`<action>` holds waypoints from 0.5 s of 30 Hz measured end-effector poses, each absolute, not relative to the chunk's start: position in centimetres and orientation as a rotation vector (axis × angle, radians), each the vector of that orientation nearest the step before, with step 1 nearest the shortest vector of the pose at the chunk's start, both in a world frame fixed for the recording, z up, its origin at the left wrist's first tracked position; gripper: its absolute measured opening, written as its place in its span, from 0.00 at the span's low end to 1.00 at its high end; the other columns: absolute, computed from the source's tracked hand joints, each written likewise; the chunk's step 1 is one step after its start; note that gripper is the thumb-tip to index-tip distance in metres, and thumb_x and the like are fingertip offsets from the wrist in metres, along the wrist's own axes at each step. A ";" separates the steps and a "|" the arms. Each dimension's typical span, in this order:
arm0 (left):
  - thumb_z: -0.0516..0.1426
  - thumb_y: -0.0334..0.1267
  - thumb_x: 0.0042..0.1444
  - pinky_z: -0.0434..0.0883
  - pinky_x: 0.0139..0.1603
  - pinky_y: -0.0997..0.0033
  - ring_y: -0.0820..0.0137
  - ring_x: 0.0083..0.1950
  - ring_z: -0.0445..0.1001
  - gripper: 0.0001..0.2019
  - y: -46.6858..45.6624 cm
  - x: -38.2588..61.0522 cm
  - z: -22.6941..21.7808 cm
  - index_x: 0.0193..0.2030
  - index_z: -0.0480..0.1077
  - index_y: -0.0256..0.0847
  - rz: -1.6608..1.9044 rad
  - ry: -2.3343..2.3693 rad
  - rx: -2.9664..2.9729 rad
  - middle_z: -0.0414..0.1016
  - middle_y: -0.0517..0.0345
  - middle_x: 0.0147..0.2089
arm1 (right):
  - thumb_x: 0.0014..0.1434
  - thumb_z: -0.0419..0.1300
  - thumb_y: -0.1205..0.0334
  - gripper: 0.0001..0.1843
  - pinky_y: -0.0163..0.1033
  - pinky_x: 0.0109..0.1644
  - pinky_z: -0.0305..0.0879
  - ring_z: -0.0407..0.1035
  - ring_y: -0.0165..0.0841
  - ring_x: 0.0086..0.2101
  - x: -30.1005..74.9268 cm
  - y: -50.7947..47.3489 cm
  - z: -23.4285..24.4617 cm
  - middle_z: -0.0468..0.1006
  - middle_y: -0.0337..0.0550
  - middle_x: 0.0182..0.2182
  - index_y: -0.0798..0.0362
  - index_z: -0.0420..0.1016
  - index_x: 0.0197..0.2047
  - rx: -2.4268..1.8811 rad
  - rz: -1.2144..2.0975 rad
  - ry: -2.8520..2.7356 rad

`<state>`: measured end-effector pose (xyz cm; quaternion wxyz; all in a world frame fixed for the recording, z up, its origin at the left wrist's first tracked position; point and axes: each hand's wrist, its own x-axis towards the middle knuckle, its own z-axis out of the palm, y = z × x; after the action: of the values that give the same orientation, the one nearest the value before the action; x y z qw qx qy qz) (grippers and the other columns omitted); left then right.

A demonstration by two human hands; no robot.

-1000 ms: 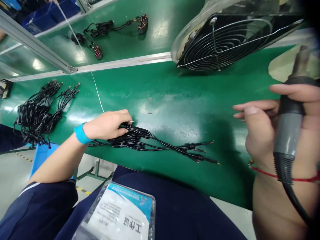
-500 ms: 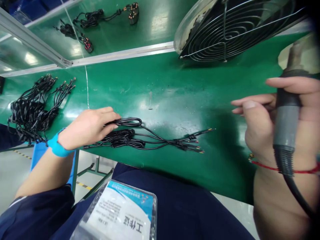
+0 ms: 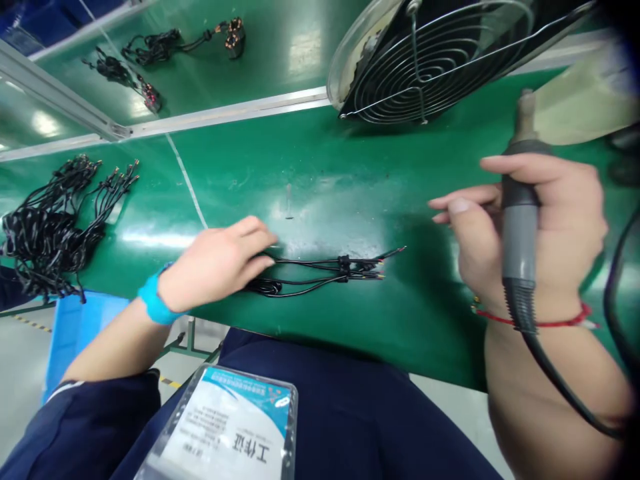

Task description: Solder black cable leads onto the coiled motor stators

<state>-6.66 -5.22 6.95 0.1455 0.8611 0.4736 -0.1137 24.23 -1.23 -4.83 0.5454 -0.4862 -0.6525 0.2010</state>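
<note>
My left hand point(image 3: 217, 267), with a blue wristband, lies over the coiled end of a small bundle of black cables point(image 3: 320, 273) on the green belt point(image 3: 350, 193). Its fingers curl down on the wires, whose bare tips point right. My right hand point(image 3: 530, 233) is raised at the right, closed round a grey hot-air tool point(image 3: 520, 220) with its metal nozzle upward and a black cord hanging down. The thumb and forefinger stick out to the left.
A pile of black cables point(image 3: 50, 227) lies at the far left of the belt. A round wire-guard fan point(image 3: 425, 60) leans at the back. Beyond an aluminium rail point(image 3: 225, 113), more cable sets point(image 3: 150, 50) rest on a second belt. A badge holder point(image 3: 225, 433) hangs at my chest.
My left hand has slid the cable bundle left and gathered it shorter, so less wire shows past the fingers. My right hand with the tool has shifted slightly left.
</note>
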 end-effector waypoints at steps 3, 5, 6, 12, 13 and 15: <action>0.51 0.44 0.68 0.69 0.33 0.69 0.68 0.40 0.78 0.15 -4.7 -2.9 4.7 0.54 0.70 0.38 -0.418 1.153 2.579 0.76 0.52 0.50 | 0.56 0.61 0.66 0.22 0.36 0.30 0.73 0.77 0.28 0.28 24.1 -1.1 -4.8 0.75 0.32 0.30 0.46 0.70 0.54 -1.154 0.479 -1.534; 0.51 0.43 0.68 0.67 0.31 0.69 0.68 0.38 0.78 0.13 -4.4 -1.4 3.5 0.47 0.73 0.38 -0.444 1.049 2.615 0.77 0.54 0.44 | 0.55 0.60 0.66 0.22 0.35 0.29 0.73 0.76 0.27 0.28 23.9 -1.1 -4.8 0.74 0.31 0.29 0.47 0.70 0.54 -1.151 0.456 -1.505; 0.51 0.42 0.68 0.66 0.30 0.70 0.68 0.38 0.77 0.13 -4.3 -1.2 3.2 0.44 0.73 0.38 -0.441 1.016 2.623 0.78 0.54 0.41 | 0.55 0.60 0.66 0.21 0.34 0.29 0.73 0.76 0.27 0.28 23.8 -1.0 -4.7 0.74 0.30 0.30 0.47 0.70 0.53 -1.150 0.448 -1.485; 0.50 0.40 0.67 0.67 0.35 0.72 0.69 0.39 0.76 0.12 -2.4 -2.4 3.7 0.40 0.73 0.38 -0.117 1.332 2.590 0.77 0.55 0.39 | 0.55 0.61 0.69 0.22 0.35 0.32 0.74 0.77 0.28 0.31 23.2 -1.4 -3.7 0.73 0.31 0.32 0.44 0.71 0.52 -1.150 0.510 -1.412; 0.50 0.40 0.67 0.68 0.37 0.72 0.69 0.40 0.76 0.12 -2.0 -2.5 3.7 0.40 0.73 0.38 -0.078 1.403 2.567 0.77 0.55 0.39 | 0.55 0.61 0.69 0.22 0.35 0.31 0.74 0.78 0.29 0.31 23.2 -1.5 -3.5 0.73 0.31 0.32 0.43 0.71 0.53 -1.142 0.508 -1.425; 0.51 0.40 0.66 0.69 0.40 0.70 0.67 0.43 0.76 0.12 -1.1 -2.6 3.8 0.43 0.73 0.38 -0.109 1.438 2.518 0.78 0.53 0.42 | 0.55 0.62 0.69 0.22 0.37 0.30 0.74 0.78 0.30 0.31 23.2 -1.6 -3.3 0.73 0.33 0.33 0.42 0.71 0.53 -1.118 0.487 -1.462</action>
<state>-2.59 -1.09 3.76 0.1197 0.8616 0.4918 -0.0373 23.22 -1.60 -3.30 0.5802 -0.4784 -0.6253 0.2085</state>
